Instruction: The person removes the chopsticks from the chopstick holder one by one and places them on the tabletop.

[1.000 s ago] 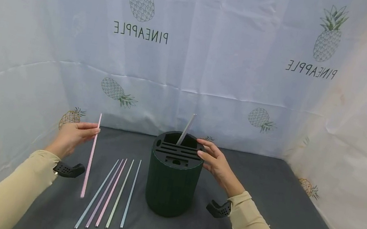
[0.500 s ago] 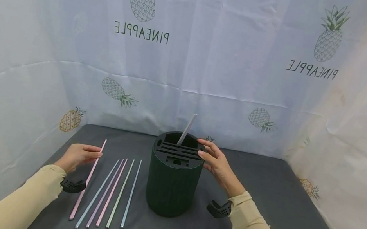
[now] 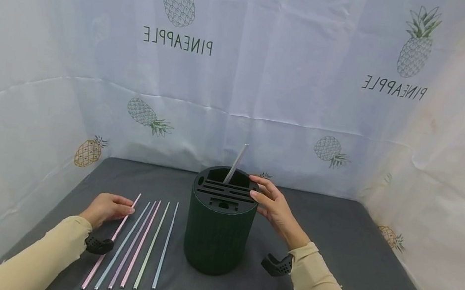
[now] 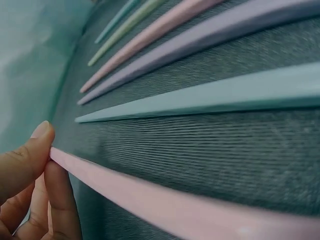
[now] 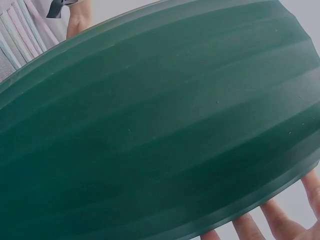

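Observation:
My left hand (image 3: 109, 209) pinches a pink chopstick (image 3: 109, 245) near its far, thin end, low over the dark cloth at the left of a row. In the left wrist view, thumb and finger meet on the tip of the chopstick (image 4: 145, 197). Beside it lie a blue chopstick (image 3: 122, 246), a purple one, a second pink one and others in pastel shades, roughly parallel. A dark green utensil holder (image 3: 216, 240) stands upright, one pale chopstick (image 3: 236, 163) leaning in its large rear opening. My right hand (image 3: 275, 210) holds its right rim, fingers and thumb round the edge.
The holder's black top (image 3: 225, 195) has long slots and smaller openings. A dark grey cloth (image 3: 306, 286) covers the table. White fabric (image 3: 290, 88) with pineapple prints hangs behind and along both sides. Each wrist carries a black camera mount.
My left hand has lowered the pink chopstick and moved it toward the row, from above the cloth to beside the blue chopstick. The right hand stays on the holder.

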The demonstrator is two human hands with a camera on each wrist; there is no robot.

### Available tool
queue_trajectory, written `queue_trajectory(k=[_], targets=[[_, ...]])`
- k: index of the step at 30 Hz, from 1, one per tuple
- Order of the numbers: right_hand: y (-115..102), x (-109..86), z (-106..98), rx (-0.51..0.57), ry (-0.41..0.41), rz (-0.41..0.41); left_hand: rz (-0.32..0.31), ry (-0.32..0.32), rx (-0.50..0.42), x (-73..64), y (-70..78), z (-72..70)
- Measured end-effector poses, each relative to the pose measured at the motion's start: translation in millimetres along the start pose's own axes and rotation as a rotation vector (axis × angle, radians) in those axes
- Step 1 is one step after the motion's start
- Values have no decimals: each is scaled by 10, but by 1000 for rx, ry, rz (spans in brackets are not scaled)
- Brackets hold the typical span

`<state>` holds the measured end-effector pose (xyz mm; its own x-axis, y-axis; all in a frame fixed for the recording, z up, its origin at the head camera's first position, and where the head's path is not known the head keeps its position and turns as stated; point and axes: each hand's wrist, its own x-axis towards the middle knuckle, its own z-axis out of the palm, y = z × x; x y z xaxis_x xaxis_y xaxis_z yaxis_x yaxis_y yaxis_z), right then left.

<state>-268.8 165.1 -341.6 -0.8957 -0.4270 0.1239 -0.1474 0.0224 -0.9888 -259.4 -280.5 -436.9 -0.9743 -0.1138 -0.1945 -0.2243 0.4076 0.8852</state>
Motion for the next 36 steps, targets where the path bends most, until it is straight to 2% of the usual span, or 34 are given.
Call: queue_trajectory(k=[4,15,25,36], targets=[[-2,2,2,0,3,1,-7,-6,5,-8,-11,37],[-2,7,-2,-12,2,0,-19,36,20,-10,-16,117],[-15,6,-2,-6,4,8,-9,60,84,-20,16,173],[-4,15,-6,-10,8,8,-24,92,88,7,14,215]])
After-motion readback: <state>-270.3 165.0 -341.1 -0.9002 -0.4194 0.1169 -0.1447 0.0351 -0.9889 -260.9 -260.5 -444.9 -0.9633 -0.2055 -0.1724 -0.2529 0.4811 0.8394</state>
